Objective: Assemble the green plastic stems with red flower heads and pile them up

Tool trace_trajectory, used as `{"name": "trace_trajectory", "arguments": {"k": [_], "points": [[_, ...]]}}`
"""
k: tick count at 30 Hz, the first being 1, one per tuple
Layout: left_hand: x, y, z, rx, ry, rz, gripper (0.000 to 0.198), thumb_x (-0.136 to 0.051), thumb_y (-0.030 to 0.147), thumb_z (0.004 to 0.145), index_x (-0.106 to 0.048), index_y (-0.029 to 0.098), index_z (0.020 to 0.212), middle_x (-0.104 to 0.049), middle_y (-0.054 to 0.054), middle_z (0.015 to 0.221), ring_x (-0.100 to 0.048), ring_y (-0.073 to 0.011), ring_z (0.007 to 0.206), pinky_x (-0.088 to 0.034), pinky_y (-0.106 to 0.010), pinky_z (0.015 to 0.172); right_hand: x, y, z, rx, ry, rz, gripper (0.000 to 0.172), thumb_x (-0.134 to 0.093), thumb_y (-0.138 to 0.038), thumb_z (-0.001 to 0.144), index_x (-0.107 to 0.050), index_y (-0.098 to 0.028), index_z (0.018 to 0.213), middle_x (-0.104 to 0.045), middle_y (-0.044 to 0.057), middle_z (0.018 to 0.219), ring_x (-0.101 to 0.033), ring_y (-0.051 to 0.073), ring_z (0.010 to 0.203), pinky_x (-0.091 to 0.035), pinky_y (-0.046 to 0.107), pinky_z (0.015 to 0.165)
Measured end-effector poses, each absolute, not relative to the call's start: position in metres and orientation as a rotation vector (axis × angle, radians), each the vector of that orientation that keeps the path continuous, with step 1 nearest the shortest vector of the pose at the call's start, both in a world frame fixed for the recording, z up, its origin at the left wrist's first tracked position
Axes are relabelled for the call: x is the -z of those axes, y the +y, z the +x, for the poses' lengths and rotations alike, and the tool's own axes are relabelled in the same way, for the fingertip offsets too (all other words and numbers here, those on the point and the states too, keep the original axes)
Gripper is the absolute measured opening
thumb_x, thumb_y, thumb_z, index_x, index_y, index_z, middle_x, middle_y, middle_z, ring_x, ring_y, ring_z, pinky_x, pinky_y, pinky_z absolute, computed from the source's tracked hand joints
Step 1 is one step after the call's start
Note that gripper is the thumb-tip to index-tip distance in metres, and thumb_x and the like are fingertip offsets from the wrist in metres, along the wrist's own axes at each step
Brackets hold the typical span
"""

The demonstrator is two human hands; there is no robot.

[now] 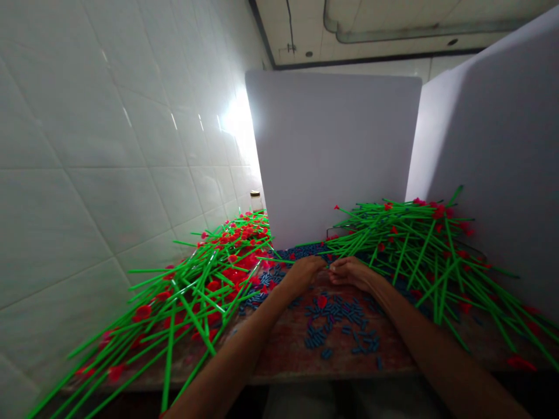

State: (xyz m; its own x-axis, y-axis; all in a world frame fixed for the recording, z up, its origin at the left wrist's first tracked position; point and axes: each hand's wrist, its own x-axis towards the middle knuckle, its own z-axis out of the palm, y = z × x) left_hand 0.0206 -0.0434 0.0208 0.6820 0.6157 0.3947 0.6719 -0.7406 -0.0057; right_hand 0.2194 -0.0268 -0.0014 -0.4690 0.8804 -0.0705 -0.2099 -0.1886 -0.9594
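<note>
My left hand (pixel 306 272) is above the middle of the table, fingers closed and knuckles up. A thin green stick (pixel 278 260) runs out of it to the left. Close by on the right, my right hand (pixel 351 273) has its fingers curled in a pinch, fingertips turned toward the left hand; whatever sits in them is too small to make out. Below the hands lie many small dark blue tube-like pieces (pixel 340 314), with a red plastic flower piece (pixel 322 301) among them.
Green sticks with red flower pieces form a left heap (pixel 196 297) along the tiled wall (pixel 144 145) and a right heap (pixel 419 250). White panels (pixel 336 151) stand behind and to the right. A lidded jar (pixel 256 201) is at the back left. The table's front edge (pixel 323 375) is near me.
</note>
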Motion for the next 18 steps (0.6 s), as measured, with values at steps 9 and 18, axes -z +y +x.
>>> {"name": "trace_trajectory", "arguments": {"k": [9, 18], "points": [[-0.038, -0.052, 0.026, 0.376, -1.014, -2.624, 0.019, -0.045, 0.02, 0.087, -0.062, 0.019, 0.094, -0.061, -0.004, 0.092, -0.05, -0.0169, 0.09, -0.035, -0.03, 0.08, -0.002, -0.024, 0.22, -1.678, -1.426, -0.939, 0.01, -0.07, -0.018, 0.067, -0.067, -0.011, 0.073, -0.069, 0.008, 0.071, -0.064, 0.013, 0.061, -0.056, 0.025, 0.061], [-0.048, -0.062, 0.03, 0.301, -0.991, -2.526, 0.014, -0.052, 0.016, 0.08, -0.064, 0.019, 0.086, -0.06, -0.004, 0.084, -0.045, -0.0202, 0.093, -0.029, -0.036, 0.084, -0.001, -0.006, 0.214, -1.378, -1.439, -1.094, 0.017, -0.067, -0.028, 0.071, -0.067, -0.013, 0.078, -0.067, 0.004, 0.074, -0.055, 0.009, 0.049, -0.047, 0.019, 0.044]]}}
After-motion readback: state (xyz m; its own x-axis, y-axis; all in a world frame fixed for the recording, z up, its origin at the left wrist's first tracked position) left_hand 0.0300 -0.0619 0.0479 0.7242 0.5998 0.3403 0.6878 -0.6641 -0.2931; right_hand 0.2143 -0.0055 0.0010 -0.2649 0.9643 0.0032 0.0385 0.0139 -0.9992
